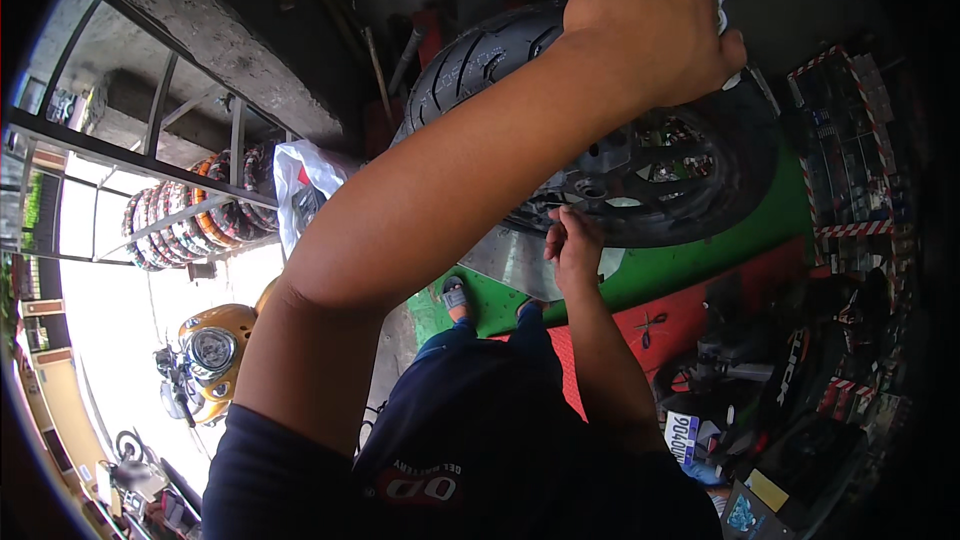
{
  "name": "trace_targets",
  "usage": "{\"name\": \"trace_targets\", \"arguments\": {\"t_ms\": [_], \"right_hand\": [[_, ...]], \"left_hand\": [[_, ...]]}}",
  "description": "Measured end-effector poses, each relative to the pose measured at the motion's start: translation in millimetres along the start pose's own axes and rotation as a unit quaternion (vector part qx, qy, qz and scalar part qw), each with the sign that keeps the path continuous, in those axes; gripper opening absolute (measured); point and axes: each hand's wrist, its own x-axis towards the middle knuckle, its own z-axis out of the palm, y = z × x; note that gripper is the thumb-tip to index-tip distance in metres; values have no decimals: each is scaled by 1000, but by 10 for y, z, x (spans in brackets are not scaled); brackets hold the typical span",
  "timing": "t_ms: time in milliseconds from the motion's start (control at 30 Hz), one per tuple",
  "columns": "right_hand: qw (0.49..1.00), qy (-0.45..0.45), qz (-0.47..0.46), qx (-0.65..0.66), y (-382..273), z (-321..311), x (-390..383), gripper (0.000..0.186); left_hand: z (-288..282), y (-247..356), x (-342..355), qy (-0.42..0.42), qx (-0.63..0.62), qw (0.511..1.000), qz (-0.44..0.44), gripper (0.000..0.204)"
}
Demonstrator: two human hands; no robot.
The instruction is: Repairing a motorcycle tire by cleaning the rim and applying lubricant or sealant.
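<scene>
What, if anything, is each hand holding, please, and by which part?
The left hand grips a pale thing, exact part unclear; whether the right hand holds anything cannot be told.

tyre (470, 65): matt grooved rubber | bag (312, 166): glossy plastic | shirt (470, 395): matt cloth | beam (235, 25): rough concrete

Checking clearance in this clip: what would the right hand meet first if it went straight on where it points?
The right hand would probably meet the black-tyred wheel just ahead of it; depth is unclear, so they may be touching.
</scene>
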Motion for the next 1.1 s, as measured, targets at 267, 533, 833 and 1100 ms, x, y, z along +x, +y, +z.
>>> {"name": "trace_targets", "arguments": {"t_ms": [267,533,833,1100], "right_hand": [[998,14,55,-3,148,189,317,22],[992,61,104,32,264,168,286,24],[992,59,91,64,316,197,324,26],[991,45,58,112,121,292,188,22]], "left_hand": [[-38,-4,18,-1,3,1000,10,56],[-38,27,29,23,35,999,-13,56],[60,4,48,57,79,994,-42,60],[127,-92,73,89,71,993,-36,59]]}}
